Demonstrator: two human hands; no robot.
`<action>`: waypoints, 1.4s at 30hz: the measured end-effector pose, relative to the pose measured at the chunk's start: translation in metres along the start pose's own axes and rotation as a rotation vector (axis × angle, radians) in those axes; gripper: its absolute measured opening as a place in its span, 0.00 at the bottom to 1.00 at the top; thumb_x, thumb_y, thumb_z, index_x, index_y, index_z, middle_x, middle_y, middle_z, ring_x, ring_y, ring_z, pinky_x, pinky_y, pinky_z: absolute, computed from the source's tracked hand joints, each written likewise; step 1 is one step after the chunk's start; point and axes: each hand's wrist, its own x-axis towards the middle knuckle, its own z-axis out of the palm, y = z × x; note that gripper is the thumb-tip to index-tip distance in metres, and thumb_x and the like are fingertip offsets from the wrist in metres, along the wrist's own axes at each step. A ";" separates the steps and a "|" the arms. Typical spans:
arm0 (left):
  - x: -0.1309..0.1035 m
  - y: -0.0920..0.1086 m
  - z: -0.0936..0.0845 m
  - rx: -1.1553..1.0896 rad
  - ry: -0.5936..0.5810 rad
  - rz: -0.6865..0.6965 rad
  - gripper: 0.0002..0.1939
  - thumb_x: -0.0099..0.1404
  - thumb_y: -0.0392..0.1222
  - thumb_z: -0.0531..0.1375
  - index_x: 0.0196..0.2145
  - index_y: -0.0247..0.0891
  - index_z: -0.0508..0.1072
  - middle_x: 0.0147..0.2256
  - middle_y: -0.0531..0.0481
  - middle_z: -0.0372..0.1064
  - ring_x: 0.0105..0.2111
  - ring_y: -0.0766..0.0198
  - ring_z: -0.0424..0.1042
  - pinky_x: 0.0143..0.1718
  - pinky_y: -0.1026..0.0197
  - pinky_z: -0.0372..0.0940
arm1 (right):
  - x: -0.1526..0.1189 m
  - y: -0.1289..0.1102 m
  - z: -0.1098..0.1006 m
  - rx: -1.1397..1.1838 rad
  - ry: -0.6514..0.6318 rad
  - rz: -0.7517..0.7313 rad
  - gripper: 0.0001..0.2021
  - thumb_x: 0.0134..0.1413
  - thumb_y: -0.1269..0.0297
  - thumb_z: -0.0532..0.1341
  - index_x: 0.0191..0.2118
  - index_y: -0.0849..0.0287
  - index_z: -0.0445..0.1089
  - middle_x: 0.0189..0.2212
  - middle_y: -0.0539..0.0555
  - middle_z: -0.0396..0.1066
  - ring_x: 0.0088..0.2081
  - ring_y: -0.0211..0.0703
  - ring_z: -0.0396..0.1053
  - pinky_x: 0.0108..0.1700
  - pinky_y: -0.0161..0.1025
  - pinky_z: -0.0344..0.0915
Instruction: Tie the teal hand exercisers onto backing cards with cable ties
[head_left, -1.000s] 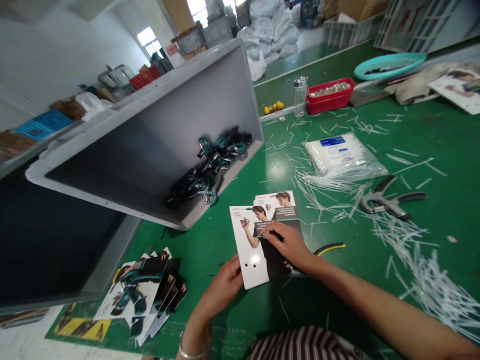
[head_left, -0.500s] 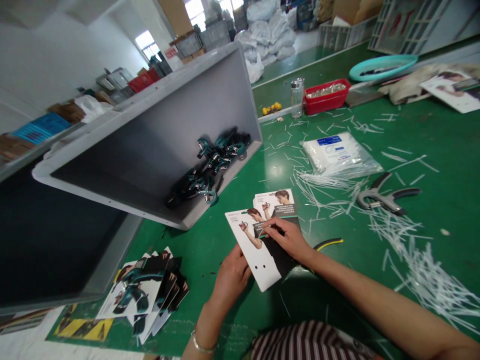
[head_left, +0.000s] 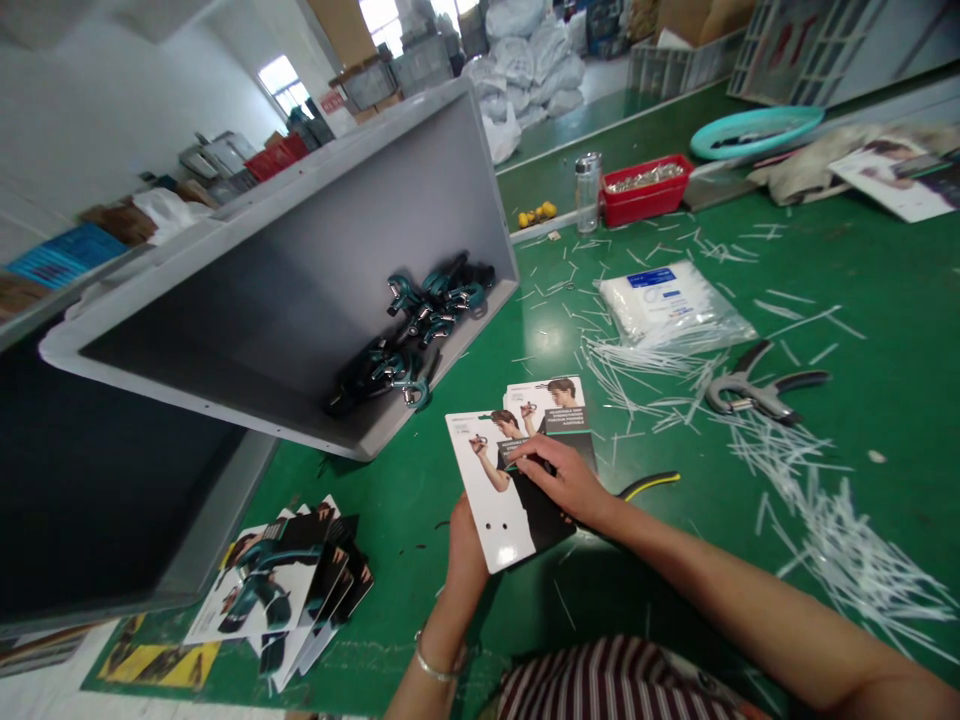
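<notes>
White-and-black card (head_left: pixel 510 500) tilts under a half-curled right hand (head_left: pixel 566 482), fingers across its face; the left hand (head_left: pixel 466 540) sits partly behind its edge, grip hidden. Uneven pressure could crease it or skew the cards behind (head_left: pixel 559 412); loose strips (head_left: pixel 847 535) littering the green desk (head_left: pixel 416 470) might slip between.

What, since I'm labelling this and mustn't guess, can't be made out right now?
All in the head view:
Left hand: its fingertips are hidden behind the front card.
Yellow-edged handle: what it joins is hidden by the right hand and wrist.
Front card's smallest print: too small and blurred.
Pieces in the red bin: too small to identify.
Far-right printed card: cut off by the right edge.
</notes>
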 end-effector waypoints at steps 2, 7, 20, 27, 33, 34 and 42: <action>0.000 0.002 -0.001 0.011 -0.010 -0.030 0.04 0.52 0.31 0.60 0.27 0.34 0.75 0.22 0.47 0.73 0.28 0.56 0.74 0.30 0.61 0.69 | 0.000 0.000 0.001 0.004 -0.009 -0.001 0.10 0.66 0.61 0.55 0.42 0.55 0.73 0.40 0.54 0.75 0.44 0.44 0.71 0.49 0.42 0.65; -0.004 0.008 -0.003 0.020 0.014 -0.018 0.07 0.55 0.33 0.58 0.31 0.34 0.76 0.26 0.46 0.75 0.32 0.56 0.75 0.33 0.60 0.69 | 0.000 -0.002 0.000 0.066 -0.006 0.104 0.11 0.67 0.58 0.53 0.41 0.56 0.71 0.38 0.53 0.74 0.36 0.41 0.73 0.43 0.39 0.67; -0.025 0.005 -0.010 0.110 0.052 0.096 0.14 0.59 0.34 0.59 0.42 0.35 0.77 0.40 0.42 0.74 0.40 0.56 0.74 0.42 0.57 0.69 | 0.001 0.005 0.003 0.091 -0.076 0.126 0.12 0.68 0.58 0.52 0.43 0.56 0.70 0.39 0.53 0.73 0.34 0.40 0.72 0.41 0.38 0.68; -0.028 0.009 -0.033 0.065 -0.214 0.085 0.21 0.62 0.31 0.56 0.51 0.40 0.75 0.48 0.42 0.74 0.49 0.53 0.72 0.52 0.51 0.67 | -0.001 0.005 0.004 0.168 -0.065 0.163 0.11 0.67 0.56 0.53 0.43 0.56 0.69 0.36 0.52 0.74 0.31 0.39 0.73 0.38 0.37 0.69; -0.031 0.017 -0.055 0.054 -0.378 0.276 0.19 0.68 0.37 0.56 0.55 0.45 0.72 0.56 0.44 0.69 0.59 0.55 0.65 0.62 0.51 0.58 | -0.001 0.007 0.004 0.252 -0.049 0.223 0.12 0.66 0.55 0.54 0.44 0.56 0.68 0.34 0.52 0.75 0.31 0.39 0.72 0.35 0.37 0.70; -0.030 0.019 -0.055 0.062 -0.371 0.307 0.18 0.68 0.38 0.55 0.55 0.45 0.73 0.56 0.44 0.68 0.58 0.56 0.65 0.61 0.52 0.58 | -0.001 0.006 0.004 0.258 -0.047 0.232 0.12 0.65 0.55 0.54 0.44 0.56 0.68 0.34 0.52 0.75 0.30 0.39 0.72 0.35 0.37 0.70; -0.004 0.017 -0.034 0.095 -0.271 0.358 0.14 0.67 0.33 0.55 0.46 0.39 0.77 0.47 0.42 0.75 0.49 0.57 0.73 0.51 0.57 0.66 | 0.001 0.002 0.000 0.237 -0.013 0.222 0.11 0.65 0.56 0.55 0.43 0.55 0.69 0.35 0.52 0.75 0.31 0.40 0.72 0.36 0.38 0.69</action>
